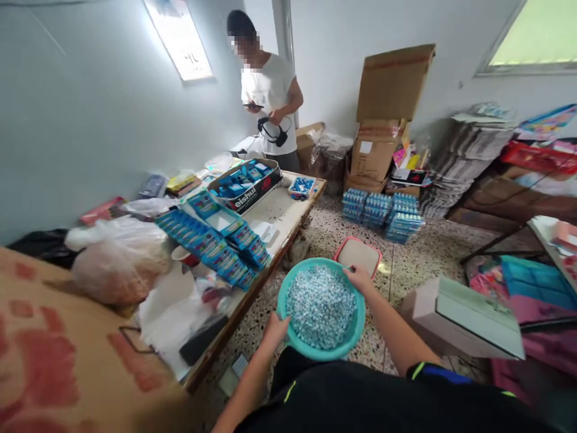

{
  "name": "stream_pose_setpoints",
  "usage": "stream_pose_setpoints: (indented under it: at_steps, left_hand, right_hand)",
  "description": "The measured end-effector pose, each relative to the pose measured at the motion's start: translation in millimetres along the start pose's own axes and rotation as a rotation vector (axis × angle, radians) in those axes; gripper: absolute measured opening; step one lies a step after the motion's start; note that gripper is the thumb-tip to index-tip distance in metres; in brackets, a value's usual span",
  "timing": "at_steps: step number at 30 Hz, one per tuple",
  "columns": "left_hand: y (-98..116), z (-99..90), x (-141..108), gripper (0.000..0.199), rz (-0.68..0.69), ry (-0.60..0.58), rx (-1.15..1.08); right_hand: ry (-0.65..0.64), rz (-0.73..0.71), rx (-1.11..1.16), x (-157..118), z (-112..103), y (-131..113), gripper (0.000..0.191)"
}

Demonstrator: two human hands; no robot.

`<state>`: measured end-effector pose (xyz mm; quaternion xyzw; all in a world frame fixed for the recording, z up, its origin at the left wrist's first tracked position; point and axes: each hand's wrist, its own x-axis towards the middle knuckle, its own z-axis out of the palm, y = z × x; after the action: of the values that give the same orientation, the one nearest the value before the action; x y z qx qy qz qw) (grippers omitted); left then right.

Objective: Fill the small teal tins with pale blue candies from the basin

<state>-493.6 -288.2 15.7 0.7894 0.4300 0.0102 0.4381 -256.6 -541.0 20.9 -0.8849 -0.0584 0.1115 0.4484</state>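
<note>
Between my two hands is a round turquoise basin (283, 288), heaped with many small pale blue and white pieces (321, 307), too small to name. My left hand (276, 329) grips the rim at its lower left, thumb over the edge. At the upper right of the rim, my right hand (357, 278) is closed on it, with the fingers partly hidden. The basin is held in front of my body, above the speckled floor. Just beyond it on the floor sits a shallow red-rimmed container (360, 255).
Left runs a long table (288, 210) with rows of blue boxes (207, 243), an open carton (252, 195) and plastic bags (121, 255). A person (270, 90) stands at its far end. Stacked blue packs (383, 210) and cardboard boxes (372, 153) stand ahead; an open carton (478, 313) is right.
</note>
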Motion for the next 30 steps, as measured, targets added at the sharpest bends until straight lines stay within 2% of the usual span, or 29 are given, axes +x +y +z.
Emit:
stream_pose_setpoints:
  at_steps: [4,7,11,14,17,20,23,26,30]
  left_hand:
    - [79.1,7.1,89.7,0.019,0.026,0.018,-0.035]
    - [128.2,19.1,155.8,0.032,0.078,0.042,-0.119]
    - [180.8,30.2,237.0,0.041,0.113,0.115,-0.215]
    - [206.8,28.3,287.5,0.039,0.087,0.170,-0.268]
    - [219.6,21.9,323.7,0.040,0.010,0.253,-0.307]
    - [222.9,16.3,355.1,0.042,-0.066,0.343,-0.326]
    - [218.8,11.4,387.3,0.043,-0.162,0.444,-0.317]
    - [212.3,3.6,415.0,0.042,-0.258,0.570,-0.285]
    - [209.7,-5.5,442.1,0.035,-0.382,0.727,-0.248]
  right_hand:
    - [0.030,-0.011,-0.032,117.8,-10.1,-42.2,0.030]
    - [0.087,-0.032,-0.074,193.9,-15.3,-66.5,0.032]
    - [0.176,-0.058,-0.111,276.8,-9.6,-100.4,0.044]
    - [0.188,-0.093,-0.130,328.9,5.9,-127.5,0.050]
    - [0.118,-0.147,-0.164,376.6,29.0,-153.8,0.047]
    - [-0.010,-0.198,-0.221,428.6,61.9,-173.9,0.044]
    - [-0.185,-0.274,-0.271,485.2,106.4,-188.0,0.041]
    - [-0.383,-0.413,-0.286,538.6,156.9,-204.4,0.033]
    - [-0.631,-0.618,-0.299,593.5,218.0,-236.0,0.022]
